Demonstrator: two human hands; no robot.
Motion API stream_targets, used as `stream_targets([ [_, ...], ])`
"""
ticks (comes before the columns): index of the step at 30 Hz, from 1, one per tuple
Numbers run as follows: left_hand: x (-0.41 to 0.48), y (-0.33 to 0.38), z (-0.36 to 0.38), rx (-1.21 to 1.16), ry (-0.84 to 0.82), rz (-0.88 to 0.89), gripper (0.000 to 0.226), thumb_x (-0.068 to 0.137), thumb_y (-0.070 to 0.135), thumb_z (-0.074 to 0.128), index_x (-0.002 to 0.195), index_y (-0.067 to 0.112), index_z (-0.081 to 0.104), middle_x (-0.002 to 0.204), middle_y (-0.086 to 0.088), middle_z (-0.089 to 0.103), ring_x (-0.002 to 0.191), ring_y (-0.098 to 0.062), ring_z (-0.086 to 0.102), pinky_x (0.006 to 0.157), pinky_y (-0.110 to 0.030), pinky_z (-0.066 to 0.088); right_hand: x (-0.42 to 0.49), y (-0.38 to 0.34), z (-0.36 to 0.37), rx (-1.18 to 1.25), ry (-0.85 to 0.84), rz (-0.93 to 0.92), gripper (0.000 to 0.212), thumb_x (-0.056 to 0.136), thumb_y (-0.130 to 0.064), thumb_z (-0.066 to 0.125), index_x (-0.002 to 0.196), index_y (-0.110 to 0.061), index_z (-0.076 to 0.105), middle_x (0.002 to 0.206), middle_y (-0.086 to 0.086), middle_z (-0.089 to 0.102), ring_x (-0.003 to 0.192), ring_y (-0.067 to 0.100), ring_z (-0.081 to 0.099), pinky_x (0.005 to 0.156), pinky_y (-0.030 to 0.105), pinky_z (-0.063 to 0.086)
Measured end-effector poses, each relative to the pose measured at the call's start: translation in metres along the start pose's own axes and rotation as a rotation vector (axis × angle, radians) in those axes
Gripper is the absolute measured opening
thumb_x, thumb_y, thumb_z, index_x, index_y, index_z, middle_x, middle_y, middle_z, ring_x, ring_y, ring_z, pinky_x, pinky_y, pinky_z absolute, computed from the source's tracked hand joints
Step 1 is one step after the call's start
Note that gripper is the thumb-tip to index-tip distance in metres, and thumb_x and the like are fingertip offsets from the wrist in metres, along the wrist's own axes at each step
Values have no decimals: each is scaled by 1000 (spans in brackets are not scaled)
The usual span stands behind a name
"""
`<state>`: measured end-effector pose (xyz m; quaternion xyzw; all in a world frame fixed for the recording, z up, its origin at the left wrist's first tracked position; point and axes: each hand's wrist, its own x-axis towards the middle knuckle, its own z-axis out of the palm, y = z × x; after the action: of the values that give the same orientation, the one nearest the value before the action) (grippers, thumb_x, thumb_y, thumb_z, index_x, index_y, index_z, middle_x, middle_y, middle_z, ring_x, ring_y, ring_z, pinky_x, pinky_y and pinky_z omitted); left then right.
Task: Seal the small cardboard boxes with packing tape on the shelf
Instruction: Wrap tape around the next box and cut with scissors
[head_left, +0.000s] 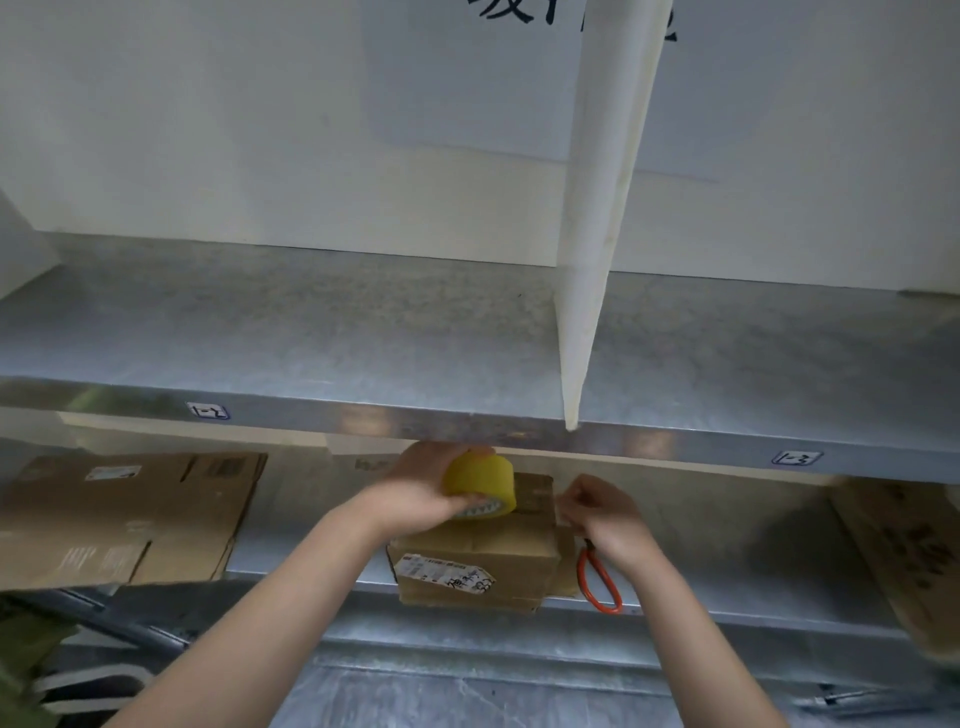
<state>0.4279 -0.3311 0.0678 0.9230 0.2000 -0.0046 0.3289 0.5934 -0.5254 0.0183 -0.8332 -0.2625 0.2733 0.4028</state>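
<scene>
A small cardboard box (478, 556) with a white shipping label sits at the front edge of the lower metal shelf (727, 545). My left hand (421, 493) grips a yellow roll of packing tape (480, 491) just above the box's top. To the right, my right hand (602, 519) is at the box's right upper edge, its fingers curled and pinching the loose end of the tape. Orange-handled scissors (600, 584) lie on the shelf beside the box, partly under that hand.
Flattened cardboard (130, 514) lies on the lower shelf at left, and another sheet (914, 551) leans at far right. The upper metal shelf (363, 332) overhangs closely above my hands. A white divider panel (597, 234) stands on it.
</scene>
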Motion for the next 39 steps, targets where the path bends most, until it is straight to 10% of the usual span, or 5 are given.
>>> stream_targets([
  [6,10,3,15,15,2,32,56,73,72,63,122,50,46,125,18,55,109,-7,52,87,-27,44,12,27,-32,163,74,130,20,90,-15,67,79,0,60,78,14,65,75,23,65,68,38,62],
  [19,-5,-4,17,-40,30,-5,52,76,52,74,120,56,46,132,18,47,121,-4,41,100,-25,37,36,59,33,434,-102,395,5,93,-22,64,95,-18,66,102,7,65,97,23,58,62,31,51],
  [25,-6,-2,16,-53,49,9,50,76,53,74,115,60,45,127,25,47,118,0,40,98,-21,34,7,62,46,188,270,32,26,83,-21,73,93,-38,56,96,-16,65,95,10,64,70,11,45],
  [32,-4,-1,13,-76,45,30,51,73,51,77,104,71,43,113,43,40,104,21,37,85,0,29,-17,62,31,175,-255,-145,89,73,-21,85,146,-34,35,134,-17,56,124,-2,52,104,25,45],
  [39,-6,2,6,-81,16,-8,54,70,56,77,107,73,42,114,45,37,107,15,36,86,-8,29,-9,40,39,-169,-35,-287,96,72,-50,80,151,-29,30,147,-8,43,137,12,36,111,25,32],
])
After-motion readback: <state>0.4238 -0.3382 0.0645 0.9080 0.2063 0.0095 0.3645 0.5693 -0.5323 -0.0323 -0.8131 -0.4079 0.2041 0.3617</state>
